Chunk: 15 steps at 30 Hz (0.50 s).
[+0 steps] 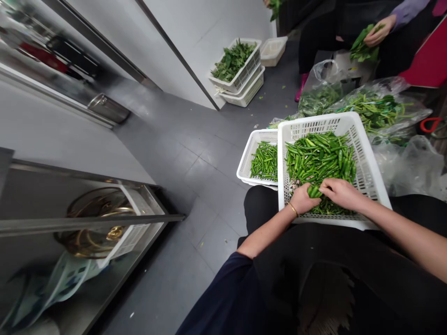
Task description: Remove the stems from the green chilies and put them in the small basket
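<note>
Grey floor tiles (195, 163) run between white wall panels and a steel counter with a glass-fronted shelf. On the person's lap rests a white slotted basket (366, 153) heaped with green chillies (319, 156). Both hands are inside it, at its near edge. The left hand (303, 200), a thin gold bangle at its wrist, is curled around a small bunch of chillies whose tips stick out just past the fingers. The right hand (340, 193) lies just beside it, touching the same bunch from the other side, its fingers bent down over the pods; whether it actually pinches one cannot be told. Beyond the two hands the rest of the chillies fill the basket's middle. Left of the grip, touching the basket's side, a second white basket (248, 156) holds more chillies. Further beyond, clear plastic bags (401, 111) hold green stalks, and another person's hand (380, 30) grips leafy greens. Well apart, by the wall, stacked baskets (244, 77) hold leaves.
</note>
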Each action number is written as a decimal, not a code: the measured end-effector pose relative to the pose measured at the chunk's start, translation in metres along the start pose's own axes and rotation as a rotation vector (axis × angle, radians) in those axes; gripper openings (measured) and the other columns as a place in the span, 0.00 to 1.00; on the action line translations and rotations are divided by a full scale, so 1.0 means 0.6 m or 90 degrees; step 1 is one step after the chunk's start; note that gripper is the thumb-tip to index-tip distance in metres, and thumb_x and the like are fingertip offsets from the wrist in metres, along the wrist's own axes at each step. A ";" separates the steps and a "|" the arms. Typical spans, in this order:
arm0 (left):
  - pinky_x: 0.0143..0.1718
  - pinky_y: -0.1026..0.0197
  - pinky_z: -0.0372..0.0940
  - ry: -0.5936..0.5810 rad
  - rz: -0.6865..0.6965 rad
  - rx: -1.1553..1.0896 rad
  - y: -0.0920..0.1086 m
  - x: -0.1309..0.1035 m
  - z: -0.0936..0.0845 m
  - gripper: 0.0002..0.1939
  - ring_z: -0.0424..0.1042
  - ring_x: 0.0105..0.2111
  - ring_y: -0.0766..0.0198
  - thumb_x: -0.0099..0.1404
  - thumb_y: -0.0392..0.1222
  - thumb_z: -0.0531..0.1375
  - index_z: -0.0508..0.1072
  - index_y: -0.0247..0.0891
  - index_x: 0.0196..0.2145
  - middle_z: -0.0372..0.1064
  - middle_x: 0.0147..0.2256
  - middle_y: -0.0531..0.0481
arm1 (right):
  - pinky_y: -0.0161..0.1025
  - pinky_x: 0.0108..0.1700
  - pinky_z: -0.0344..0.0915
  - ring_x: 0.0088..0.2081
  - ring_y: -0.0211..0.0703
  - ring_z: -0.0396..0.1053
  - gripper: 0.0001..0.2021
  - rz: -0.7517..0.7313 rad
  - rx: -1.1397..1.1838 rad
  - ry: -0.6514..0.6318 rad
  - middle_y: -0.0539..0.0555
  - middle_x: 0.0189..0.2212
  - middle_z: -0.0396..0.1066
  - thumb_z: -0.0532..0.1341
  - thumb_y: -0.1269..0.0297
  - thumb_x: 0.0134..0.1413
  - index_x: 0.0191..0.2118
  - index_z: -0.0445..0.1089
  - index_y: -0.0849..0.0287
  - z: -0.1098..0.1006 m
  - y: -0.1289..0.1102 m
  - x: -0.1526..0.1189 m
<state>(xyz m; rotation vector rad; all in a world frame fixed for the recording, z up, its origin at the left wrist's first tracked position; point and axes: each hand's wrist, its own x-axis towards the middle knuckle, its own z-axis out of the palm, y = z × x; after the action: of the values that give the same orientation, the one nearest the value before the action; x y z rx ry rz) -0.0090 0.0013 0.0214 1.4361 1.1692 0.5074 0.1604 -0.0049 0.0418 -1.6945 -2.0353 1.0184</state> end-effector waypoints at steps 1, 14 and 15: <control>0.29 0.65 0.56 0.025 0.024 0.043 0.000 -0.001 0.000 0.14 0.57 0.23 0.71 0.45 0.39 0.65 0.65 0.37 0.29 0.57 0.22 0.59 | 0.37 0.29 0.62 0.24 0.39 0.66 0.16 0.067 0.075 -0.045 0.52 0.21 0.68 0.54 0.51 0.52 0.23 0.63 0.57 0.004 0.010 0.001; 0.17 0.69 0.53 -0.079 -0.096 -0.274 0.011 0.000 -0.009 0.23 0.57 0.17 0.75 0.40 0.44 0.69 0.67 0.33 0.33 0.62 0.21 0.57 | 0.31 0.18 0.54 0.14 0.32 0.57 0.21 0.115 0.327 -0.154 0.45 0.11 0.58 0.56 0.43 0.51 0.26 0.65 0.59 -0.015 0.007 -0.015; 0.17 0.69 0.53 -0.091 -0.093 -0.281 0.014 -0.002 -0.011 0.24 0.58 0.17 0.75 0.39 0.44 0.69 0.67 0.33 0.33 0.63 0.21 0.56 | 0.31 0.17 0.52 0.13 0.31 0.54 0.21 0.095 0.352 -0.149 0.44 0.10 0.56 0.56 0.44 0.51 0.23 0.63 0.59 -0.009 -0.004 -0.015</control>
<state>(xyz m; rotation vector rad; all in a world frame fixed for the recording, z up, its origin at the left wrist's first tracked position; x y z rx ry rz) -0.0119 0.0049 0.0309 0.9834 0.9657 0.5150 0.1646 -0.0120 0.0489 -1.4895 -1.5478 1.7088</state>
